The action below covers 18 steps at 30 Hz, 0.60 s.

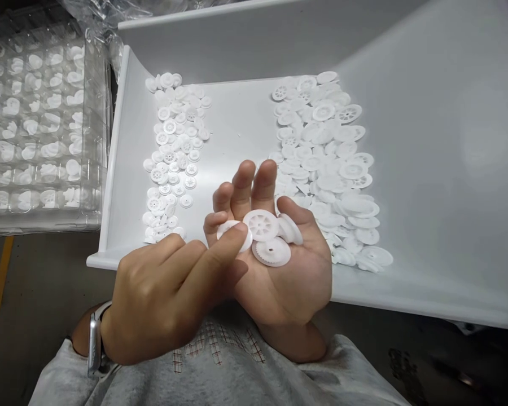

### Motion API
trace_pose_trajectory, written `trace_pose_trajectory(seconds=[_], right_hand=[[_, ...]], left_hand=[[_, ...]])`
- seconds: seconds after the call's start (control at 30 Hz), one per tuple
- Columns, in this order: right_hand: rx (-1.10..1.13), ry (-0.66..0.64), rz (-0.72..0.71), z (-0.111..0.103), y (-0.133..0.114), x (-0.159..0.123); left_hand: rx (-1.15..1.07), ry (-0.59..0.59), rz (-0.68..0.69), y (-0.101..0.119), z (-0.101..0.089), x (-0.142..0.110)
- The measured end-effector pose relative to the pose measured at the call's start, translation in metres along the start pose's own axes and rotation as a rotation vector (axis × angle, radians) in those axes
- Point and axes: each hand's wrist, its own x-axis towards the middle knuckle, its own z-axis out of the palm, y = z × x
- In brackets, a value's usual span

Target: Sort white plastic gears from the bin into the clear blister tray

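Note:
My right hand (pixel 285 270) is palm up above the tray's front part, fingers loosely curled, cradling several white plastic gears (pixel 261 225). One of them shows spokes, another (pixel 271 252) has fine teeth and a small centre hole, and a third is tilted against the thumb. From the left, my left hand (pixel 165 299), with a watch on its wrist, reaches across. Its fingers are closed, and its index fingertip presses on a white gear (pixel 226 228) at the finger side of the right palm. The thumb is partly hidden beneath.
Under both hands lies a large white tray (pixel 237 115) with raised walls. Smaller white gears (pixel 169 141) are heaped along its left side, larger ones (pixel 342 169) right of centre. Clear compartment trays (pixel 34 124) filled with white parts stand at left, near crumpled clear plastic (pixel 104 17).

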Motion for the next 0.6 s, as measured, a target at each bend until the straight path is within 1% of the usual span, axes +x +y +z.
trace_pose_trajectory(seconds=[0.1, 0.23, 0.33, 0.4, 0.43, 0.5, 0.6], right_hand=[[0.003, 0.012, 0.005, 0.0, 0.0, 0.0], [-0.035, 0.035, 0.016, -0.001, 0.0, -0.001], [-0.065, 0.055, 0.012, -0.001, 0.001, 0.0], [-0.064, 0.06, 0.012, -0.001, 0.0, 0.001], [-0.067, 0.064, 0.015, -0.001, 0.0, 0.001], [-0.086, 0.08, 0.024, 0.0, 0.0, 0.0], [-0.106, 0.095, 0.029, 0.0, 0.0, -0.001]], left_hand=[[-0.022, 0.002, 0.028, -0.001, 0.0, 0.001], [-0.038, -0.042, 0.03, -0.002, -0.003, -0.003], [-0.041, -0.045, -0.046, -0.003, -0.006, -0.011], [-0.086, -0.005, -0.099, -0.002, -0.006, -0.014], [-0.11, 0.016, -0.105, -0.001, -0.005, -0.015], [-0.137, 0.021, -0.056, 0.001, -0.002, -0.014], [-0.109, 0.036, 0.018, 0.005, 0.005, -0.009]])
